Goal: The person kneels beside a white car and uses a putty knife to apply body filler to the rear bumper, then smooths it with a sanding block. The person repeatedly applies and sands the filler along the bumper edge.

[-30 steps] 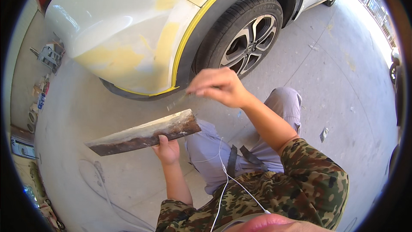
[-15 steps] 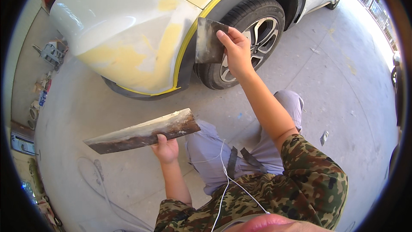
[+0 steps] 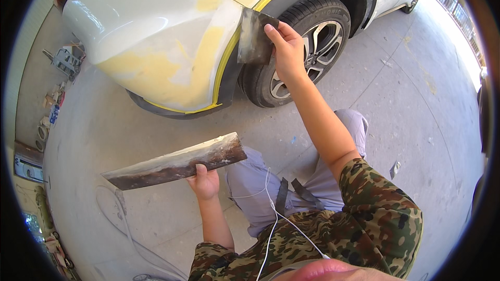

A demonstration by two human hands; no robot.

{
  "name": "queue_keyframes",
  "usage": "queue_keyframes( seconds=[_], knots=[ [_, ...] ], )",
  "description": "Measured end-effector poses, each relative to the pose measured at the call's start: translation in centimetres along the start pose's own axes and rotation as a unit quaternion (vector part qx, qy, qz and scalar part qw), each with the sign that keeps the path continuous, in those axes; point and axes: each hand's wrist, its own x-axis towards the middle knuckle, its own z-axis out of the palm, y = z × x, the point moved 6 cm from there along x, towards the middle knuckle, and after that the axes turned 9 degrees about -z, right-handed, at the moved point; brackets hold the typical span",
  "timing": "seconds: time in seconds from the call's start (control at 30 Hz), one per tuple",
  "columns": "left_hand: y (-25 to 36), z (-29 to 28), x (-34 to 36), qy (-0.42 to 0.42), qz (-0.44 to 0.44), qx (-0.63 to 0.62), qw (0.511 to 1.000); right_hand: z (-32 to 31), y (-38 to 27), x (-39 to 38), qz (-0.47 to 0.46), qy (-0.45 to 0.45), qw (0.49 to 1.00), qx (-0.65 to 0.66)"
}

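Note:
My left hand (image 3: 204,183) grips the lower edge of a long, dark putty board (image 3: 174,165), thumb on top. Pale cream putty runs along the board's far edge. Between the thumb and fingers of my right hand (image 3: 287,52) is a flat, dark rectangular putty spreader (image 3: 254,36) with whitish smears. It stands in front of the car's wheel arch, its left edge over the yellow masking tape (image 3: 221,77); whether it touches the bodywork I cannot tell. The white car's rear panel (image 3: 172,31) carries sanded, pale-yellow filler patches (image 3: 140,73).
Right of the panel is the car's rear wheel (image 3: 327,41) under dark arch trim. A hose (image 3: 127,231) lies on the concrete floor (image 3: 416,125) at lower left. Assorted items, including a grey metal stand (image 3: 66,61), line the left wall. A white cable (image 3: 273,213) hangs over my lap.
My right hand has moved up a little with the spreader, whose top now tilts slightly more to the right along the arch edge. The putty board has barely shifted.

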Motion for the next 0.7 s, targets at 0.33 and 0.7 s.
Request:
queue_keyframes(
  seconds=[0.33, 0.7],
  knots=[
    [0.3, 0.3, -0.1, -0.010, -0.003, 0.002, 1.000, 0.8, -0.7, 0.4, -0.012, -0.011, 1.000, -0.027],
    [0.5, 0.2, -0.4, 0.003, -0.001, -0.004, 1.000, 2.0, -1.7, 0.6, -0.014, -0.014, 0.997, -0.072]
  ],
)
